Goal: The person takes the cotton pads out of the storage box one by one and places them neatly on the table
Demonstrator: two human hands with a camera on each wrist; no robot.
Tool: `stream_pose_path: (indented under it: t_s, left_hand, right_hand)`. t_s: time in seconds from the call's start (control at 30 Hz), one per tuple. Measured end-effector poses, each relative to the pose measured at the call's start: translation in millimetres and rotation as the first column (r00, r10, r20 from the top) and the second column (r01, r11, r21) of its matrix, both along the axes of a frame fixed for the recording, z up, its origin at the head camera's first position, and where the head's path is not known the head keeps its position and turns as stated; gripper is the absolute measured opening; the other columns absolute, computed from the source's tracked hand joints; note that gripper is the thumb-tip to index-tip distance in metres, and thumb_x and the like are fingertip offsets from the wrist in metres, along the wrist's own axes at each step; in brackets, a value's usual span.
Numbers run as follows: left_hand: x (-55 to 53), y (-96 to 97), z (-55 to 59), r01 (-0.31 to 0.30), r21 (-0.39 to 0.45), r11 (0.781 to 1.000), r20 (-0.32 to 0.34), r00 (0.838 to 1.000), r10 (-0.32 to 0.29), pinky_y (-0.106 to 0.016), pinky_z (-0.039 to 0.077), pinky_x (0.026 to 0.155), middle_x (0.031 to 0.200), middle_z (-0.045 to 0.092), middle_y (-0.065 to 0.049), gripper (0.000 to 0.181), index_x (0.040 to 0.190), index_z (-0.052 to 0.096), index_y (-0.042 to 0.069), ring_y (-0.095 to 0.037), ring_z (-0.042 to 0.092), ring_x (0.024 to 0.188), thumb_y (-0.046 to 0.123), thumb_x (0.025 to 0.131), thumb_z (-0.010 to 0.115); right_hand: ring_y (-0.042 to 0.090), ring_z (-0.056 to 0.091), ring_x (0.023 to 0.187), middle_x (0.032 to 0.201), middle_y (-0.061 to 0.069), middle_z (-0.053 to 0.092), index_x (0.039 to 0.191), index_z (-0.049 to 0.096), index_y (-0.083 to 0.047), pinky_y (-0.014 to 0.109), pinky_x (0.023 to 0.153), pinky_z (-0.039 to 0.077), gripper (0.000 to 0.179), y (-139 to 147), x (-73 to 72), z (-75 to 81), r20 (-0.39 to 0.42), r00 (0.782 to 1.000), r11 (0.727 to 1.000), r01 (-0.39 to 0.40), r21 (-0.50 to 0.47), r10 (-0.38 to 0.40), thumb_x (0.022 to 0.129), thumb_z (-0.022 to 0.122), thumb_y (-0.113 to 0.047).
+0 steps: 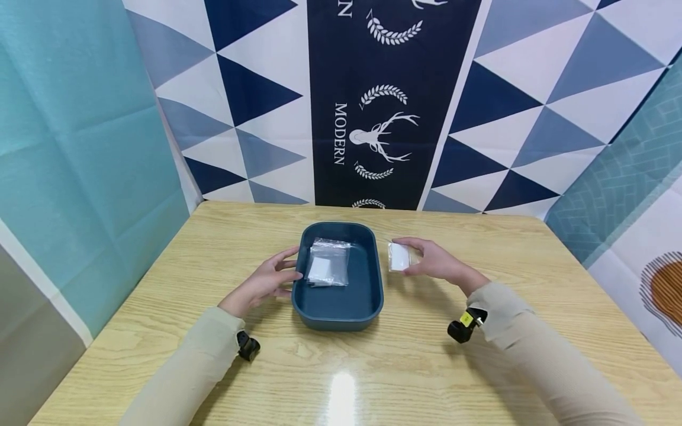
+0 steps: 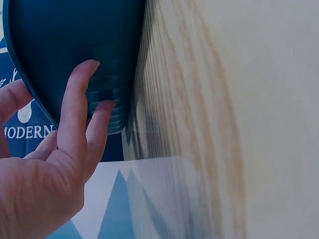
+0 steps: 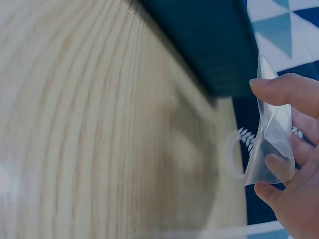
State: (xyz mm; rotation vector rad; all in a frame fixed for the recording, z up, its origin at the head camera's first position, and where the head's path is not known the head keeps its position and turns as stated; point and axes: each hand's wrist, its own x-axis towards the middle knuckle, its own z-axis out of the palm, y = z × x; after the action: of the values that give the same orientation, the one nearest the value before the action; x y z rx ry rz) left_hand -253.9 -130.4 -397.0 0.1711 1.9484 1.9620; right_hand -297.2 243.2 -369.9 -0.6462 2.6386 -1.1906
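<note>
A dark blue rectangular bin (image 1: 338,324) with rounded corners stands on the wooden table. My left hand (image 1: 264,280) holds it by its left side: the thumb is at the rim, and fingers (image 2: 75,107) lie against the outer wall in the left wrist view. Just right of the bin, my right hand (image 1: 434,260) pinches a small clear plastic bag (image 1: 399,257) with a white piece inside. In the right wrist view the bag (image 3: 271,129) sits between thumb and fingers, raised over the table. Several similar clear bags (image 1: 329,263) lie overlapping inside the bin, toward its left.
The light wood table (image 1: 341,361) reaches back to a patterned cloth wall (image 1: 256,118) with triangles and deer prints. Teal cloth (image 1: 80,148) hangs on the left. Small black cameras (image 1: 248,345) are strapped at both wrists.
</note>
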Motion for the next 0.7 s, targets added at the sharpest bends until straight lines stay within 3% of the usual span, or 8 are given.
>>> stream_pose_path:
  t_s: [0.1,0.23,0.47,0.7]
  left_hand:
    - [0.3,-0.3,0.7,0.001,0.003,1.0,0.002,1.0,-0.001,-0.045,0.053,0.077,0.144,0.03,-0.022,0.068,0.148,0.025,0.017,-0.039,0.05,0.115,0.002,0.09,0.057]
    - [0.7,-0.6,1.7,0.004,0.006,1.0,0.001,1.0,-0.004,-0.045,0.053,0.077,0.144,0.03,-0.022,0.067,0.148,0.024,0.016,-0.039,0.05,0.115,0.002,0.091,0.056]
    - [0.4,-0.7,1.5,-0.001,-0.001,1.0,-0.004,1.0,0.001,-0.045,0.052,0.077,0.143,0.03,-0.023,0.067,0.148,0.024,0.016,-0.039,0.05,0.115,0.002,0.091,0.056]
    - [0.7,-0.3,0.9,-0.002,-0.009,1.0,-0.01,1.0,0.002,-0.045,0.053,0.077,0.143,0.031,-0.023,0.066,0.148,0.025,0.016,-0.039,0.051,0.114,0.002,0.091,0.055]
  right_hand:
    - [0.029,0.048,0.096,0.135,0.02,0.044,0.138,0.045,-0.005,0.034,0.078,0.042,0.074,3.2,-5.7,-6.9,0.0,1.0,1.0,0.001,0.003,-0.001,0.07,0.076,0.0]
    - [0.032,0.045,0.108,0.139,0.02,0.041,0.138,0.045,-0.006,0.04,0.087,0.04,0.075,6.5,-12.0,-15.8,0.018,1.0,1.0,0.021,0.023,-0.021,0.07,0.076,-0.002]
    - [0.032,0.037,0.12,0.142,0.016,0.038,0.139,0.045,-0.012,0.054,0.103,0.025,0.076,7.5,-16.8,-25.8,0.062,0.998,0.998,0.021,0.065,-0.025,0.071,0.078,-0.007]
    - [0.034,0.032,0.127,0.143,0.019,0.036,0.138,0.045,-0.009,0.055,0.106,0.017,0.077,5.6,-18.9,-31.8,0.058,0.998,0.996,-0.015,0.09,0.01,0.069,0.08,-0.008]
